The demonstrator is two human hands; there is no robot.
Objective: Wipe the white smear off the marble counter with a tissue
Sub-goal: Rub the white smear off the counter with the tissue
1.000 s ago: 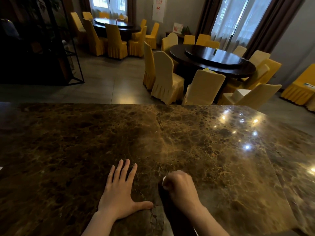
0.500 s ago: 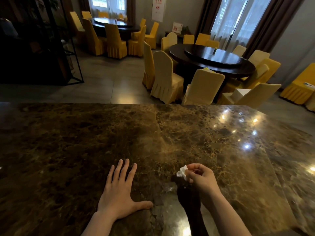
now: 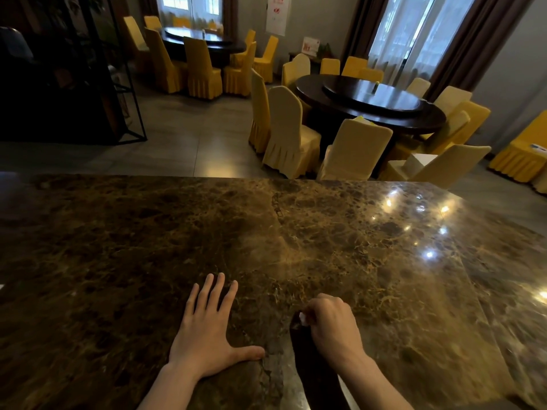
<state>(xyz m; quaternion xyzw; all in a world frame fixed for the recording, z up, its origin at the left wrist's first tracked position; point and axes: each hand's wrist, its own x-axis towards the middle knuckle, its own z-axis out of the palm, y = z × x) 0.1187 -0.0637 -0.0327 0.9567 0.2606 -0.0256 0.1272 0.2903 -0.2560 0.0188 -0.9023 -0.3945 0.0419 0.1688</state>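
A brown marble counter (image 3: 296, 232) fills the lower half of the head view. My left hand (image 3: 207, 335) lies flat on it near the front, fingers spread and empty. To its right my right hand (image 3: 331, 324) is closed into a fist pressed down on the marble, knuckles up. A small bit of white tissue (image 3: 303, 318) pokes out at the left side of that fist. The rest of the tissue is hidden in my palm. I see no white smear on the visible marble; any under my fist is covered.
Beyond the counter's far edge is a dining room: a dark round table (image 3: 370, 105) ringed by yellow-covered chairs (image 3: 288, 131), another table (image 3: 198, 37) at the back left, and a black metal shelf (image 3: 68, 72) at the left. Ceiling lights reflect on the counter's right part.
Half a second ago my right hand was lifted with the tissue pinched at its fingertips; now it has come back down and left, pressing the tissue onto the marble. My left hand has not moved.
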